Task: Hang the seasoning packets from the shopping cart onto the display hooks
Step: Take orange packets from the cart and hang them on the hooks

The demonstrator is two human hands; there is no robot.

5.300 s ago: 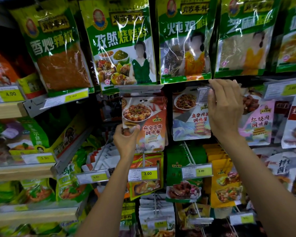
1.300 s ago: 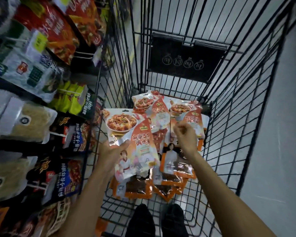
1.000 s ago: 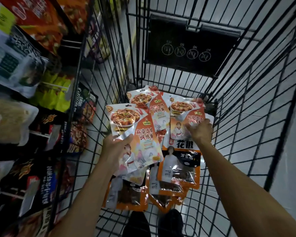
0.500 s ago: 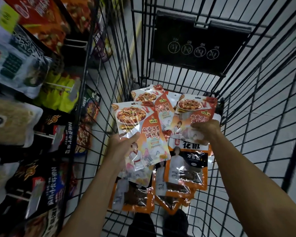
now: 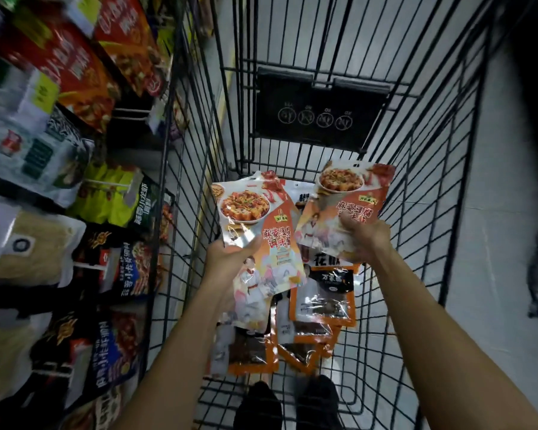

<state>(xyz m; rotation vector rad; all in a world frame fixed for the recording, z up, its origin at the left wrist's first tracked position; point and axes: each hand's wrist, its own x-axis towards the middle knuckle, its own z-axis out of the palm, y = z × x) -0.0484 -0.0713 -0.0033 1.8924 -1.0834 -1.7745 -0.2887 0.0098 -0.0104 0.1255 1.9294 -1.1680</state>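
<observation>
I look down into a black wire shopping cart (image 5: 423, 187). My left hand (image 5: 227, 259) grips a stack of orange mapo tofu seasoning packets (image 5: 255, 225) by the left edge, held over the cart. My right hand (image 5: 365, 240) holds one more mapo tofu packet (image 5: 345, 197), lifted above the pile and tilted slightly right. Several orange-framed packets with clear windows (image 5: 322, 299) lie on the cart floor below both hands. The display hooks are out of view apart from the lower pegs at the left.
Shelving at the left carries hanging goods: red bags (image 5: 75, 66), yellow-green packs (image 5: 109, 197), black crayfish seasoning bags (image 5: 128, 265). The cart's folded black child seat (image 5: 319, 114) is at the far end. My shoes (image 5: 288, 405) show under the cart. Grey floor lies at the right.
My right hand has lifted a mapo tofu packet off the pile in the cart and raised it. My left hand keeps its stack, shifted slightly. Five seconds ago both hands were at the display hooks.
</observation>
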